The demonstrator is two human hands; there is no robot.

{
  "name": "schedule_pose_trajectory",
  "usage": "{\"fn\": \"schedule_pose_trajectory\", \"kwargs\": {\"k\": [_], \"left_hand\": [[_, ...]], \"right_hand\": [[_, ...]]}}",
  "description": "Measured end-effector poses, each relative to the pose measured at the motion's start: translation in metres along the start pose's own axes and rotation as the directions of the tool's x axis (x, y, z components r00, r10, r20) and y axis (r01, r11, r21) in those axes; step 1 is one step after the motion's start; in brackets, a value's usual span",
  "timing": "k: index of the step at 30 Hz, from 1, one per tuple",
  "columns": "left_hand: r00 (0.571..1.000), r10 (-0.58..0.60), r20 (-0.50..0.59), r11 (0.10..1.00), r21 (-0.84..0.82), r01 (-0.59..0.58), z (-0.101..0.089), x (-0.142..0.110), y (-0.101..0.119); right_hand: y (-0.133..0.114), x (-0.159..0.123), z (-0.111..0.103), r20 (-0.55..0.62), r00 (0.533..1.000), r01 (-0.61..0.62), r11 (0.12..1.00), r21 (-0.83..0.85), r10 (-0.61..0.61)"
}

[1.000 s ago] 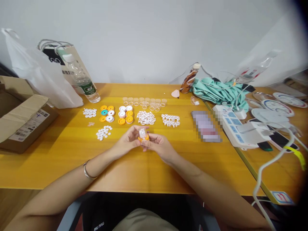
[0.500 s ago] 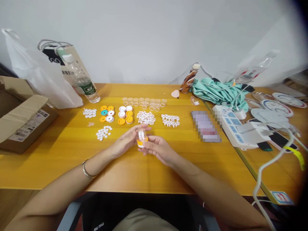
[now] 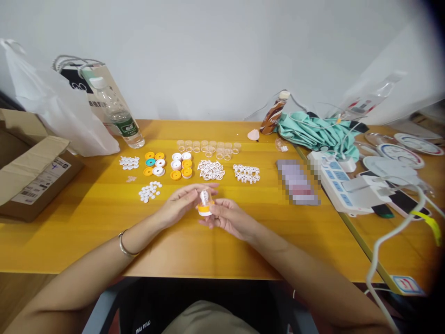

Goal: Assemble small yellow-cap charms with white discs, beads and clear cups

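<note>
Between my hands, above the front half of the table, is a small clear plastic cup with an orange and white base [image 3: 205,209]. A white piece shows inside the clear part. My right hand [image 3: 231,218] grips the base between thumb and fingers. On the other side, my left hand [image 3: 182,202] has its thumb against the clear part, its fingers reaching behind. Just beyond lie white openwork plastic pieces [image 3: 211,170] and white toothed strips [image 3: 246,173]. Orange, white and teal round caps [image 3: 181,166] stand to the left of these. Several clear cups [image 3: 208,148] line up farther back.
White discs [image 3: 150,191] and tiny pale bits [image 3: 131,179] lie on the left. A water bottle [image 3: 127,127], plastic bag [image 3: 66,111] and cardboard box [image 3: 38,185] stand beyond them. Rightward are a phone [image 3: 298,182], power strip [image 3: 335,183], coffee bottle [image 3: 274,113] and green cloth [image 3: 313,132].
The cup and base have shifted slightly toward me. The white piece inside shows more plainly now, and my left thumb has come to the side of the clear part.
</note>
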State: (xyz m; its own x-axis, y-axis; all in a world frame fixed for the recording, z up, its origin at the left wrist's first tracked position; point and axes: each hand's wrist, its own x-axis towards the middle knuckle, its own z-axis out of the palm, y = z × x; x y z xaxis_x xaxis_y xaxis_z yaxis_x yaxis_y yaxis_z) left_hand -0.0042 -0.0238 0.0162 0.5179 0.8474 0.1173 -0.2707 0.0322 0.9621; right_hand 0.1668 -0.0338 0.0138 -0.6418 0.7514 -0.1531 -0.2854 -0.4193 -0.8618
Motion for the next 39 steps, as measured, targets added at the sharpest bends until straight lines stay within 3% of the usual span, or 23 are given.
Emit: {"fn": "schedule_pose_trajectory", "kwargs": {"k": [4, 7, 14, 24, 30, 36, 39], "left_hand": [[0.997, 0.056, -0.056, 0.998, 0.018, -0.055, 0.002, 0.001, -0.002], [0.991, 0.048, -0.124, 0.992, 0.119, -0.033, 0.004, 0.0, -0.001], [0.994, 0.031, -0.106, 0.988, 0.153, -0.014, 0.001, -0.002, -0.003], [0.975, 0.067, -0.214, 0.991, 0.131, -0.039, -0.002, 0.003, -0.003], [0.996, -0.04, -0.08, 0.969, 0.239, 0.058, -0.006, 0.004, 0.008], [0.988, 0.023, -0.152, 0.963, 0.27, 0.019, -0.002, 0.007, 0.0], [0.984, 0.025, -0.176, 0.967, 0.255, 0.021, -0.001, 0.007, -0.001]], "right_hand": [[-0.001, 0.001, 0.001, -0.13, 0.976, 0.148, 0.97, -0.194, -0.175], [-0.001, 0.001, 0.002, -0.11, 0.973, 0.163, 0.946, -0.281, -0.201], [0.002, 0.0, 0.005, -0.113, 0.978, 0.147, 0.965, -0.215, -0.175], [0.005, 0.004, -0.002, -0.106, 0.994, -0.005, 0.993, 0.122, 0.018], [0.003, 0.004, -0.004, -0.129, 0.992, 0.009, 0.989, 0.149, 0.011], [0.005, 0.006, 0.002, -0.259, 0.963, 0.112, 0.986, 0.122, -0.077], [0.006, 0.007, 0.002, -0.265, 0.959, 0.136, 0.983, 0.125, -0.099]]}}
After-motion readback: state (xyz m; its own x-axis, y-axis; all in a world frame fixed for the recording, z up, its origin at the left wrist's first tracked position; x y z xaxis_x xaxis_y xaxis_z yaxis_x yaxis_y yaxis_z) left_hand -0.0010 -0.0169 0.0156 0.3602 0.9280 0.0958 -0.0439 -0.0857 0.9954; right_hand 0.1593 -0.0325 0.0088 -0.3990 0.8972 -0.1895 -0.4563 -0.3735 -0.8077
